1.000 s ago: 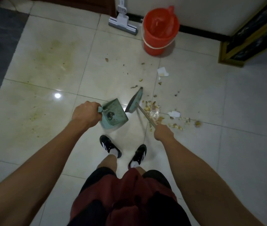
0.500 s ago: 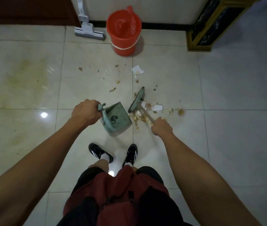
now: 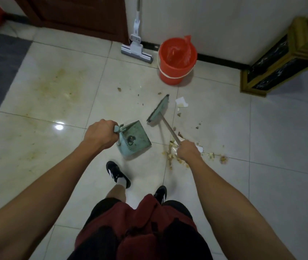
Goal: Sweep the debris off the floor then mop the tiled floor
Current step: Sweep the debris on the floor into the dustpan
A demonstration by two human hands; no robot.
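Head view: my left hand (image 3: 100, 135) was clenched around the dustpan (image 3: 135, 138) handle, my right hand (image 3: 188, 152) around the broom (image 3: 158, 111) shaft; debris (image 3: 175, 158) lay mid-floor under my right hand, mop (image 3: 137, 51) at the far wall.

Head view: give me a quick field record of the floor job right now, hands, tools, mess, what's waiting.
left hand: grips dustpan handle
right hand: grips broom handle
broom head: out past the dustpan, near a paper scrap
debris: pile by the right hand, crumbs scattered toward the bucket
dustpan contents: no swept pile visible inside
mop: leaning at the wall, unused
bucket: red, bag-lined, beside mop
stain: yellowish, left tile
stage: sweeping, mopping not started
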